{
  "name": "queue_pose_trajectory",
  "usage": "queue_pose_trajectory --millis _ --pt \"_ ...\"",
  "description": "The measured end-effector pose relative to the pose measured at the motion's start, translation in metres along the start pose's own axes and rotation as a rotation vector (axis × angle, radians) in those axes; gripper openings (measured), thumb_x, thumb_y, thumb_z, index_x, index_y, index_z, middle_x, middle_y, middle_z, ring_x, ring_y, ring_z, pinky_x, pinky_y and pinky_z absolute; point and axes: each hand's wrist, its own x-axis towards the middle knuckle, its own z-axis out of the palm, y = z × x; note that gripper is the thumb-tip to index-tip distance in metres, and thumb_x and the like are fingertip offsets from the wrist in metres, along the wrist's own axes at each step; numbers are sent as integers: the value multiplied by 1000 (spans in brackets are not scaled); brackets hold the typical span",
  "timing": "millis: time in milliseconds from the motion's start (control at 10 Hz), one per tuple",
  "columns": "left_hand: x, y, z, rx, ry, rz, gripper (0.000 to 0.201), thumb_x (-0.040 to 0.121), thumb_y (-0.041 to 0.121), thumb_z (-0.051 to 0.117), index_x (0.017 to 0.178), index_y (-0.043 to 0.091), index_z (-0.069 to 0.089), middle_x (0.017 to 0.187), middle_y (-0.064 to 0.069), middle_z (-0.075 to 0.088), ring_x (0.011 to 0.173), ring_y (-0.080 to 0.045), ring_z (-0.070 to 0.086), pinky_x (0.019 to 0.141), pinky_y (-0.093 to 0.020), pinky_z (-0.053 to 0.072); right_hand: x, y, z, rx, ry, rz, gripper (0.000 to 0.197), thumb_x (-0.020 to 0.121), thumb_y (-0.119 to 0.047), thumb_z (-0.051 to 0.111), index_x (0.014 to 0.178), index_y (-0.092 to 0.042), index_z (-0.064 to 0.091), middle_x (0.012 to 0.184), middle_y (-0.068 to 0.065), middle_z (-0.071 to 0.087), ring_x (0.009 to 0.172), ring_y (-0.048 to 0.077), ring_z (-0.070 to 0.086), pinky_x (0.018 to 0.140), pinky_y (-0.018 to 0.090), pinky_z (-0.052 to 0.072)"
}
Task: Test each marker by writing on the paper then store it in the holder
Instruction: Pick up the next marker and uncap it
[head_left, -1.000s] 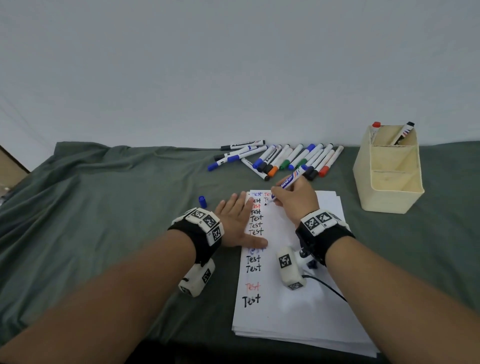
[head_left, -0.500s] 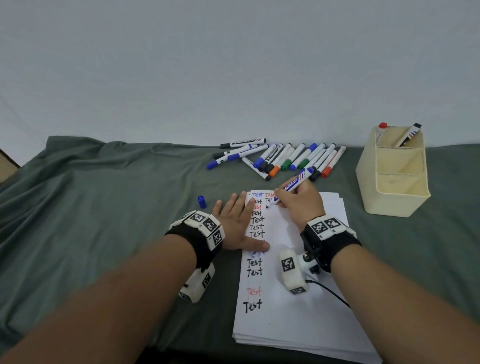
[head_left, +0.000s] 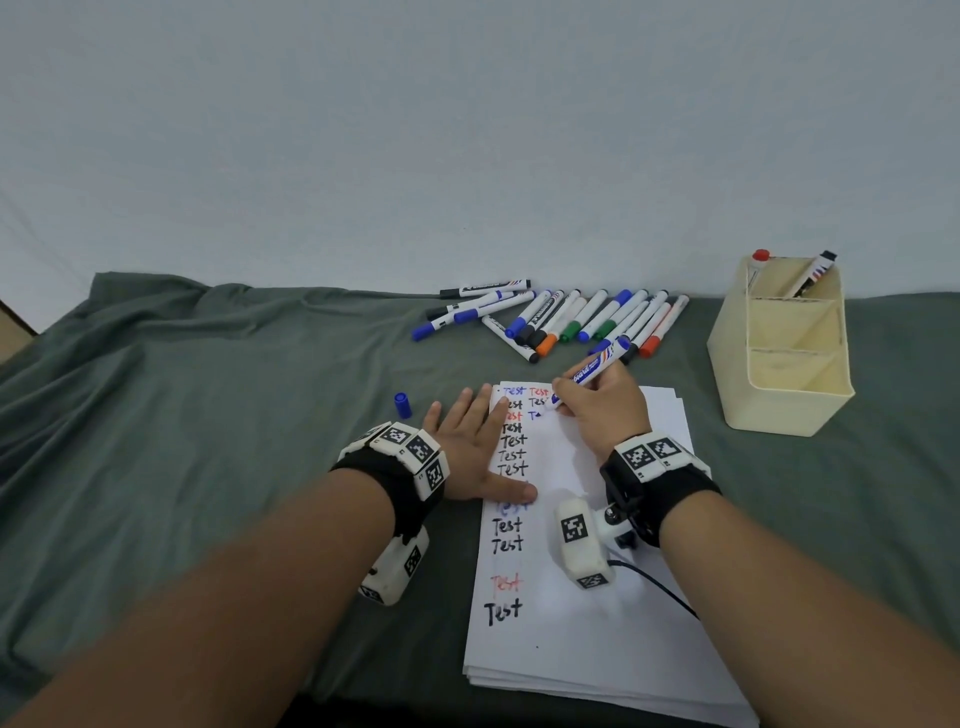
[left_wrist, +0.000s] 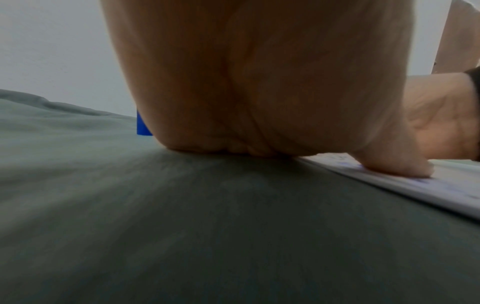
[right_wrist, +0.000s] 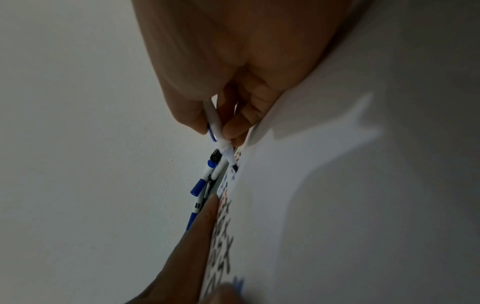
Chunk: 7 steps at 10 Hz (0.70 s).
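My right hand (head_left: 597, 410) pinches an uncapped blue marker (head_left: 592, 370) with its tip down on the white paper (head_left: 597, 649), in the second column of "Test" words. In the right wrist view the blue marker (right_wrist: 217, 125) sits between thumb and fingers of my right hand (right_wrist: 221, 131). My left hand (head_left: 467, 447) lies flat, fingers straight, pressing the paper's left edge; in the left wrist view the thumb of that left hand (left_wrist: 259, 102) rests on the paper (left_wrist: 428, 189). The blue cap (head_left: 402, 404) stands on the cloth left of my left hand. The cream holder (head_left: 779, 395) at right holds two markers.
Several loose markers (head_left: 571, 319) lie in a row on the green cloth (head_left: 208, 415) behind the paper. The blue cap (left_wrist: 141, 125) shows beside my palm in the left wrist view. A white wall rises behind the table. A cable runs from my right wrist camera.
My right hand has shifted the marker tip down to the third row of the second column, where a blue "T" now shows. My left hand has stayed flat on the paper.
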Motion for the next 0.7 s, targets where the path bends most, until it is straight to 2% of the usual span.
queue_pose_trajectory --millis 200,300,400,500,700 --pt "0 0 0 -7 0 -2 125 70 91 42 151 24 -25 157 1 -35 146 -21 -28 118 -54 -12 1 1 -1 -7 -3 3 9 88 -18 73 92 -16 65 82 5 73 67 7 66 57 14 45" --pt "-1 0 0 -9 -4 0 125 70 91 42 151 24 -25 157 1 -35 146 -21 -29 118 -54 -12 0 1 -1 -17 -8 13 9 87 -17 72 92 -15 65 82 5 73 72 13 68 63 21 49" --pt "-1 0 0 -7 -1 1 125 70 91 42 151 24 -25 157 1 -35 146 -21 -29 118 -54 -12 1 1 -2 22 28 23 8 86 -17 72 90 -17 65 83 5 74 73 14 68 66 24 50" --pt "0 -1 1 -7 -4 3 125 70 92 41 151 24 -26 157 1 -35 146 -21 -29 118 -54 -12 1 1 -2 24 25 21 9 86 -19 73 90 -17 65 83 3 73 73 12 68 63 20 47" --pt "1 0 0 -6 2 6 125 69 92 42 151 24 -25 157 1 -35 146 -21 -28 118 -55 -11 1 0 -3 10 26 31 8 86 -16 70 90 -17 63 84 5 72 71 12 66 62 21 46"
